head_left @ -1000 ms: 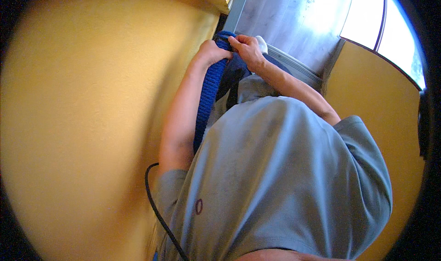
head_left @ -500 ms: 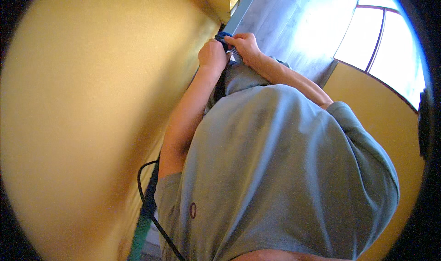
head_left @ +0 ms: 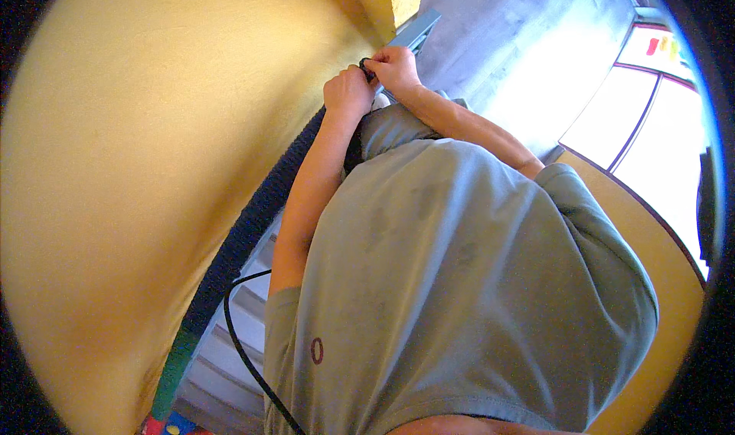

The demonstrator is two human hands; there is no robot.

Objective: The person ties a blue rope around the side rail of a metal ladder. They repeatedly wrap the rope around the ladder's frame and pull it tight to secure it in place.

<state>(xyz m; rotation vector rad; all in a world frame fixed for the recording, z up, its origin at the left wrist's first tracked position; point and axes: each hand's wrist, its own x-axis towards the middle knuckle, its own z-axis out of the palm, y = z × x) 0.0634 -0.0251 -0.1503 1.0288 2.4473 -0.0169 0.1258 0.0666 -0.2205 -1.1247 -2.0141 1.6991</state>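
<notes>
A long bar covered in dark blue fuzzy wrapping (head_left: 256, 217) slants up along the wall. It turns into a green stretch (head_left: 176, 364) lower down. Near its upper end my left hand (head_left: 350, 92) is closed in a fist, and what lies inside it is hidden. Close beside it, my right hand (head_left: 395, 68) pinches a small bunch of dark yarn-like material (head_left: 366, 69) between thumb and fingers. Beyond both hands the bare grey-blue end of the bar (head_left: 419, 32) sticks out.
A yellow wall (head_left: 153, 144) rises close on my left. Pale slats, perhaps steps (head_left: 230, 358), show beside the wrapped bar. A black cable (head_left: 239, 339) loops by my left side. Bright window panes (head_left: 605, 114) are at the far right, past a grey floor (head_left: 505, 45).
My view has shifted, bringing the wrapped bar and pale slats into sight on the left. Both hands stay close together at the bar's upper end; the dark material shows less between them.
</notes>
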